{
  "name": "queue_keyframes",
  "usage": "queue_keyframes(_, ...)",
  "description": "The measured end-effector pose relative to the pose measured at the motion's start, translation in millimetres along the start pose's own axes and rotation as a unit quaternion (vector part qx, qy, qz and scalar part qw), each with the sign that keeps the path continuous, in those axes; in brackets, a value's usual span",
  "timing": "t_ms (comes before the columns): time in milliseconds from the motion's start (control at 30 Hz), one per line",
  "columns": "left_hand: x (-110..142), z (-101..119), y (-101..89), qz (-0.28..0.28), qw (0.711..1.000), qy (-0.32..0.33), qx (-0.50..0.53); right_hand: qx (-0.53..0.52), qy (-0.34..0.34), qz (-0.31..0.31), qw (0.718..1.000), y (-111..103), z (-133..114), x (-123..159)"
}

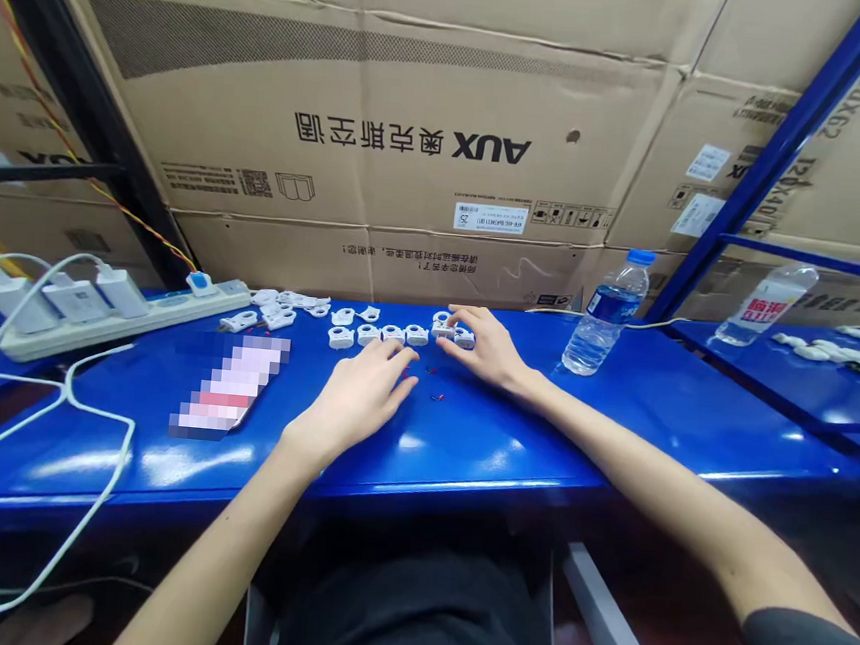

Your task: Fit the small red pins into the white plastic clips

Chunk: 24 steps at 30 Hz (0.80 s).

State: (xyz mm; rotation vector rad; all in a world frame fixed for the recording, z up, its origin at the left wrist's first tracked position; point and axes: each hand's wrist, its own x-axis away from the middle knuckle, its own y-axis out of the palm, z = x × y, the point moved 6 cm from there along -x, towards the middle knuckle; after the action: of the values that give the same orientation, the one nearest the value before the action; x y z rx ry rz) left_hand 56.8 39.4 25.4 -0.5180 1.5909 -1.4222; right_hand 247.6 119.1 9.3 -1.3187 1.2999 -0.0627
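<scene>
Several white clips (pixel 340 337) sit in a loose row on the far side of the table (pixel 509 450), and I have both hands at them. My left hand (pixel 365 392) is loosely spread, palm down, its thumb apart from the fingers and its fingertips at the near side of the row; I cannot see what lies beneath them. My right hand (pixel 494 350) curls in at the row's right end, thumb and forefinger either side of the clips there. I cannot tell from here whether it pinches one or only rests against it.

I take the row as spaced so that each clip can be reached singly; more lie in a loose pile (pixel 281 301) to the left, probably kept apart as stock. Small red and dark bits (pixel 436 397) lie between my hands, handy for either. The phone (pixel 240 381), pixelated in my view, lies left of my left hand, and the bottle (pixel 605 318) stands right of my right, which seems to leave the middle for handwork. The power strip (pixel 137 315) sits far left, perhaps to keep its cables aside.
</scene>
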Motion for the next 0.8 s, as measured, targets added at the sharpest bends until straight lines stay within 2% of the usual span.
queue_keyframes(67,1,-2,5.4,-0.036,0.999,0.002,-0.017,0.020,0.016,-0.027,0.999,10,11,-6)
queue_keyframes(267,1,-5,7.0,-0.052,0.997,-0.018,-0.047,0.074,0.050,-0.076,0.993,28,29,-7)
queue_keyframes(567,4,-11,21.6,-0.100,0.993,-0.018,-0.058,0.076,0.090,-0.086,0.989,32,33,-2)
queue_keyframes(800,4,-16,28.1,-0.085,0.995,0.004,-0.051,0.076,0.093,-0.080,0.989,32,34,-2)
